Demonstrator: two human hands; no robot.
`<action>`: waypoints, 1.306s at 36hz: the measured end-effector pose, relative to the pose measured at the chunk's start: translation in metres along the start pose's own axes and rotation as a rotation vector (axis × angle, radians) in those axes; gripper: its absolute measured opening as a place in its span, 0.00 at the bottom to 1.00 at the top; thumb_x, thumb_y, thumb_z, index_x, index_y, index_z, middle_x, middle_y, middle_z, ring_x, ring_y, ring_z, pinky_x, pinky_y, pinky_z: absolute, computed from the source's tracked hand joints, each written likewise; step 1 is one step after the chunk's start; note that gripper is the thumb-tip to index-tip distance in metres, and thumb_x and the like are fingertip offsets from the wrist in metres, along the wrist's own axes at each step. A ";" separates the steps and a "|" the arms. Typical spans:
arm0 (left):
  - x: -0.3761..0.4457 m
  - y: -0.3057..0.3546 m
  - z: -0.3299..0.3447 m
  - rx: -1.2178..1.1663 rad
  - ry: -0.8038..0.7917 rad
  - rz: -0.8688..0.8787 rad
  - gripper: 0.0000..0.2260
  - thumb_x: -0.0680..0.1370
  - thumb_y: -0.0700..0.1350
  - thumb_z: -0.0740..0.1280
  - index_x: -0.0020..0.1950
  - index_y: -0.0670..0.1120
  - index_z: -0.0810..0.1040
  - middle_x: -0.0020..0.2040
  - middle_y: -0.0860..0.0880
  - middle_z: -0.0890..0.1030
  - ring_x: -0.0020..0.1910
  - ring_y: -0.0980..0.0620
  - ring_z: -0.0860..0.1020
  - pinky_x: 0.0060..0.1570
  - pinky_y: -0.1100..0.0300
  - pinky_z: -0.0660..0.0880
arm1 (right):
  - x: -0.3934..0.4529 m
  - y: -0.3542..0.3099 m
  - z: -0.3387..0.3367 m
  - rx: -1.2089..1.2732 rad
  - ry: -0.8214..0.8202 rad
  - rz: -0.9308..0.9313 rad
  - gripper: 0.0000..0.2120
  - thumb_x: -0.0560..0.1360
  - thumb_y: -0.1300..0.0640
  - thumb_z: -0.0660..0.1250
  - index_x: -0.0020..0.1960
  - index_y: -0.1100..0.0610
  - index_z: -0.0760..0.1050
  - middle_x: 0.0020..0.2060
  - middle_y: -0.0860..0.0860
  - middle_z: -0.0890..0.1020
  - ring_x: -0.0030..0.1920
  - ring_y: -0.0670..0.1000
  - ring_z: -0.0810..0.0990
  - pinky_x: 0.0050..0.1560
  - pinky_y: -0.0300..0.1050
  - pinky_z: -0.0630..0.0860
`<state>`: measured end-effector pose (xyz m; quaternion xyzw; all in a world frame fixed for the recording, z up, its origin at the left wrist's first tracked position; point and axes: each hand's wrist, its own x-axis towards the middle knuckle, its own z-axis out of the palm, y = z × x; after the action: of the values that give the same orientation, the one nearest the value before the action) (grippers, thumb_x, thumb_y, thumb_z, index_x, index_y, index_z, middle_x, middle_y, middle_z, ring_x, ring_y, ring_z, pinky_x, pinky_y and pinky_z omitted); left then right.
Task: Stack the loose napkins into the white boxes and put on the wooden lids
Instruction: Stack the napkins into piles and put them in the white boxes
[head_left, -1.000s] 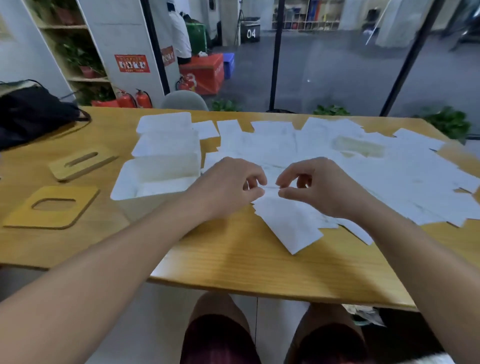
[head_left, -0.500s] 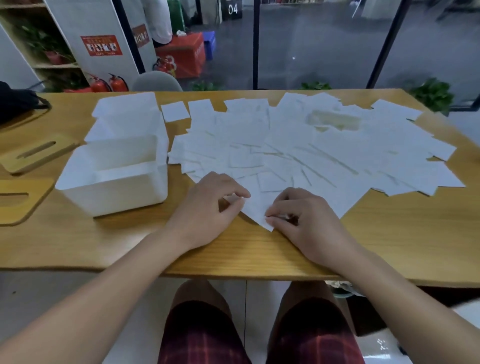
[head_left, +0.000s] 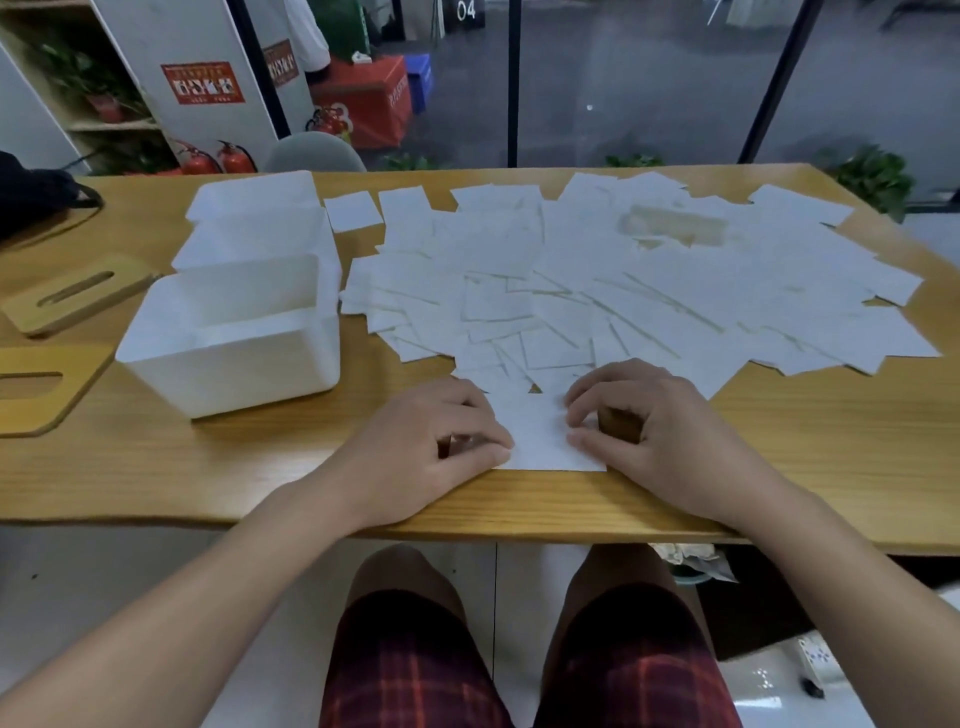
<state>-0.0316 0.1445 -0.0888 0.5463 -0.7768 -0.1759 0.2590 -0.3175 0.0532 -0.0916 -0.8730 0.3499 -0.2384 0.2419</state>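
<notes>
Both hands w/ curled fingers pinch one napkin flat on the table near its front edge: left hand grip on its left edge, right hand on its right. Loose napkins spread behind; white boxes stand open at left, wooden lids beside them.

Wooden worktop: loose napkins spread beyond the hands; three white boxes to their left; two wooden lids further left; black bag at far-left corner.
</notes>
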 end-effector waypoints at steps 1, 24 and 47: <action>0.001 0.000 0.000 -0.005 -0.007 0.000 0.05 0.83 0.54 0.73 0.57 0.60 0.88 0.55 0.61 0.81 0.58 0.54 0.80 0.57 0.61 0.75 | -0.002 0.001 0.001 -0.011 0.002 0.000 0.02 0.79 0.45 0.76 0.51 0.40 0.85 0.60 0.33 0.81 0.67 0.40 0.76 0.70 0.48 0.73; 0.109 -0.046 0.006 -0.146 0.171 -0.018 0.04 0.82 0.44 0.74 0.53 0.52 0.89 0.48 0.56 0.86 0.49 0.52 0.84 0.46 0.62 0.76 | 0.090 0.019 0.004 -0.399 0.067 -0.272 0.07 0.83 0.52 0.69 0.54 0.47 0.87 0.48 0.43 0.82 0.49 0.48 0.79 0.57 0.52 0.71; 0.100 -0.031 0.006 -0.033 0.150 0.014 0.12 0.78 0.49 0.79 0.62 0.56 0.87 0.59 0.60 0.80 0.55 0.54 0.80 0.50 0.70 0.70 | 0.081 0.025 -0.002 -0.182 0.069 -0.147 0.03 0.85 0.54 0.65 0.54 0.49 0.77 0.49 0.41 0.79 0.51 0.45 0.76 0.51 0.41 0.70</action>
<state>-0.0390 0.0396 -0.0898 0.5483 -0.7561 -0.1454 0.3265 -0.2789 -0.0219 -0.0848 -0.9060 0.3134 -0.2525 0.1312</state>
